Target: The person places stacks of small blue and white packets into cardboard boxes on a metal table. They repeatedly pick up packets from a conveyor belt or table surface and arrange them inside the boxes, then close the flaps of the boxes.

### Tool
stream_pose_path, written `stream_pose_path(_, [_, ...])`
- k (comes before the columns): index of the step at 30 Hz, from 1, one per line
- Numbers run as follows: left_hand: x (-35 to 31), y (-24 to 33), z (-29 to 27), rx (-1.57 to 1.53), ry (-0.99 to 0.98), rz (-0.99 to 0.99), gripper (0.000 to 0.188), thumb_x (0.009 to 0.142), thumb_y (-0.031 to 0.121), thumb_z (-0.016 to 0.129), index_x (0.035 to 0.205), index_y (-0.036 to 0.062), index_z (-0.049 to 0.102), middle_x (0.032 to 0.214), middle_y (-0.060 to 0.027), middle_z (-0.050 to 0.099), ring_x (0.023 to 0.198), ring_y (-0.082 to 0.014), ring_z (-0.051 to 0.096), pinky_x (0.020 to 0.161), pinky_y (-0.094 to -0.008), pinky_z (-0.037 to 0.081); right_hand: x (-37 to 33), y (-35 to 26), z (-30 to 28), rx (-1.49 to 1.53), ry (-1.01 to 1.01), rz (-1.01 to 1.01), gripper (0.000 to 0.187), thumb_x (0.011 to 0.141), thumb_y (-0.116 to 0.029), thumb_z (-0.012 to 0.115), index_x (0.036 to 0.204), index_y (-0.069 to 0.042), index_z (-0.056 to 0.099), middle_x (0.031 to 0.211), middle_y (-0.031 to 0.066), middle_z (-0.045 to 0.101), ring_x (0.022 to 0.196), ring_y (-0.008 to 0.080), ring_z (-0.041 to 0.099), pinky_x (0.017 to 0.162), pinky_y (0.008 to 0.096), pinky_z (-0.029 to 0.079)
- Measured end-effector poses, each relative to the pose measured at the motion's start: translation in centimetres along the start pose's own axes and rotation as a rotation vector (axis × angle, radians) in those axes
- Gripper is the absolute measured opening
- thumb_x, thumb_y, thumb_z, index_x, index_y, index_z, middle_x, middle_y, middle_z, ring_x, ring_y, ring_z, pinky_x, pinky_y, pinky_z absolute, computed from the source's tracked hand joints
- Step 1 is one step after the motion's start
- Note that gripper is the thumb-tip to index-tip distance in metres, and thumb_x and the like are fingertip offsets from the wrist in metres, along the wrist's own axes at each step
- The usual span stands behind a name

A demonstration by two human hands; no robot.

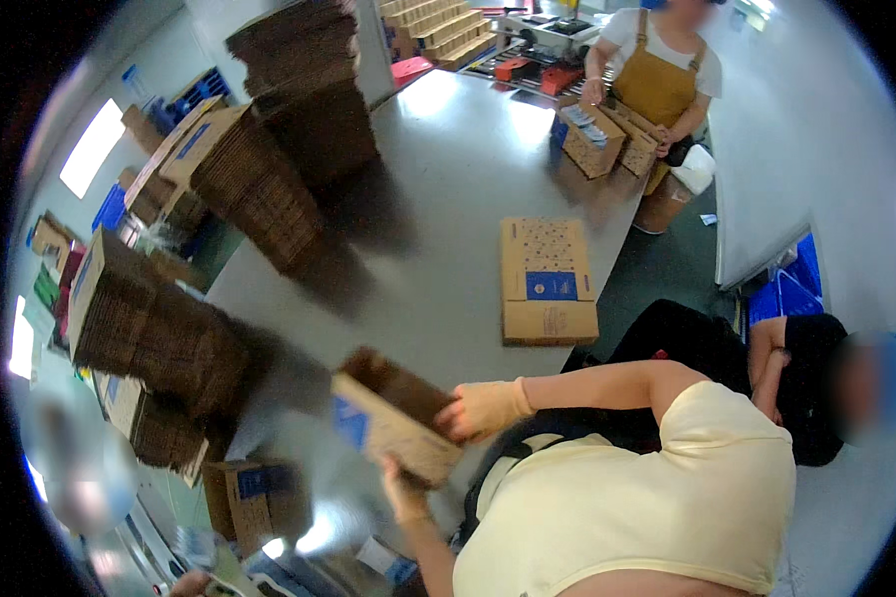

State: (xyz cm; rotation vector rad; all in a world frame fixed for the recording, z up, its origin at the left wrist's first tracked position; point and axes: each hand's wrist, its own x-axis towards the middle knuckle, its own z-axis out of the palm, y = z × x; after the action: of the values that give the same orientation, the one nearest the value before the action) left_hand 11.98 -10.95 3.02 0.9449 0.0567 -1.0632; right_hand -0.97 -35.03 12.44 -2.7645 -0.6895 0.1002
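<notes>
Both gloved hands, right hand [483, 408] and left hand [403, 495], closed on tilted half-folded carton [393, 418] at 6 o'clock; loose grip could drop it against leaning flat-carton stack [159, 348] at 9 o'clock

One head-worn fisheye view looks steeply down from close above onto the grey desk [468, 169], edges bending outward.

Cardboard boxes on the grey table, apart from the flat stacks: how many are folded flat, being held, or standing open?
Flat folded box lying alone mid-table: 1
Box gripped by the left hand and right hand: 1
Open boxes in front of the person in the apron: 2
Total: 4
</notes>
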Motion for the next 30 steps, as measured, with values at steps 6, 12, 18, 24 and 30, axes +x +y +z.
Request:
stream_pose_path(6, [2.7, -3.9, -3.5, 0.449, 0.343, 0.132, 0.051, 0.091, 0.041, 0.058, 0.120, -0.0012, 0.053, 0.112, -0.0126, 0.058, 0.099, -0.0225, 0.056, 0.087, -0.0371, 0.046, 5.0, -3.1, 5.7, -0.105, -0.359, -0.113, 0.016, 0.081, -0.021, 0.059, 0.092, -0.012, 0.066, 0.077, 0.0052, 0.069, 0.072, 0.0282, 0.067, 0.060, 0.0409, 0.052])
stream_pose_path(12, [-0.9, 3.1, 6.6, 1.143, 0.659, 0.489, 0.037, 0.091, 0.031, 0.058, 0.110, -0.0003, 0.055, 0.107, -0.0163, 0.057, 0.099, -0.0326, 0.057, 0.086, -0.0403, 0.047, 8.9, -3.7, 4.6, -0.064, -0.401, -0.131, 0.013, 0.080, -0.021, 0.061, 0.084, -0.010, 0.065, 0.076, 0.0068, 0.069, 0.071, 0.0286, 0.068, 0.059, 0.0407, 0.051])
stream_pose_path(18, [-1.6, 1.3, 5.1, 1.496, 0.880, 0.440, 0.025, 0.094, 0.023, 0.052, 0.106, 0.0009, 0.056, 0.097, -0.0158, 0.063, 0.079, -0.0387, 0.062, 0.069, -0.0442, 0.051, 5.5, -3.8, 3.8, -0.239, -0.130, -0.134, 0.008, 0.076, -0.018, 0.060, 0.070, -0.019, 0.065, 0.065, -0.0021, 0.061, 0.073, 0.0157, 0.061, 0.072, 0.0298, 0.041])
stream_pose_path(24, [-0.8, 1.4, 4.1, 1.284, 0.861, 0.408, 0.020, 0.091, 0.022, 0.060, 0.097, 0.0029, 0.062, 0.085, -0.0130, 0.066, 0.074, -0.0279, 0.063, 0.065, -0.0372, 0.051, 5.6, -2.7, 5.2, -0.193, -0.110, -0.123, 0.008, 0.074, -0.019, 0.060, 0.067, -0.018, 0.062, 0.065, -0.0007, 0.059, 0.072, 0.0163, 0.060, 0.072, 0.0303, 0.041])
stream_pose_path(30, [2.0, -3.5, -4.9, 0.451, 0.768, 0.376, 0.041, 0.092, 0.027, 0.061, 0.120, -0.0015, 0.051, 0.094, -0.0111, 0.063, 0.085, -0.0217, 0.059, 0.077, -0.0350, 0.048, 6.5, -2.6, 4.7, -0.125, -0.057, -0.216, 0.008, 0.073, -0.017, 0.059, 0.065, -0.016, 0.059, 0.066, 0.0009, 0.059, 0.071, 0.0177, 0.060, 0.070, 0.0310, 0.042])
